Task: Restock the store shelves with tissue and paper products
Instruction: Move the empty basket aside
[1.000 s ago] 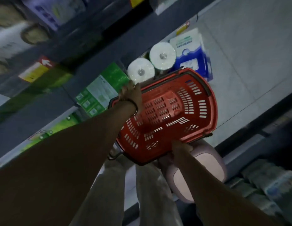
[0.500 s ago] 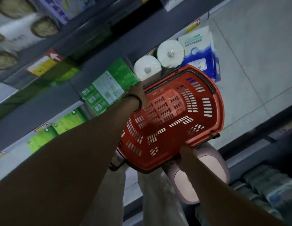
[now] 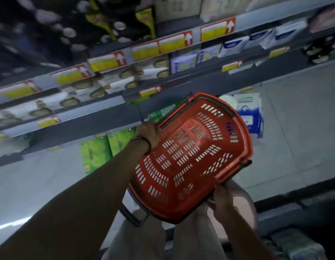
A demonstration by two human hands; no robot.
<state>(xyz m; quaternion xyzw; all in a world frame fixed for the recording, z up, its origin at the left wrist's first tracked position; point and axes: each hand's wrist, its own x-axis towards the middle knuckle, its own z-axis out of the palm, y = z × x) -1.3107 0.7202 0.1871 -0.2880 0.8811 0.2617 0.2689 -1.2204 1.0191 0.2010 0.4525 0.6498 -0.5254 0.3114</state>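
Note:
An empty red shopping basket [image 3: 193,156] with dark handles is held in front of me over the aisle floor. My left hand [image 3: 149,132] grips its far left rim, a dark band on the wrist. My right hand [image 3: 222,200] grips the near right rim from below. Behind the basket, a blue and white tissue pack [image 3: 250,113] and a white paper roll [image 3: 228,101] stand by the lowest shelf. Green packs [image 3: 99,152] sit on that bottom shelf to the left.
Grey shelves [image 3: 106,113] with yellow and red price tags [image 3: 174,43] run across the upper view, holding white boxes and packs. A pale pink stool [image 3: 245,201] stands under the basket by my legs. A second shelf unit with wrapped packs [image 3: 297,244] is at the lower right.
The view has tilted up, showing more upper shelves. The basket has stayed in both hands and now covers most of the white rolls behind it.

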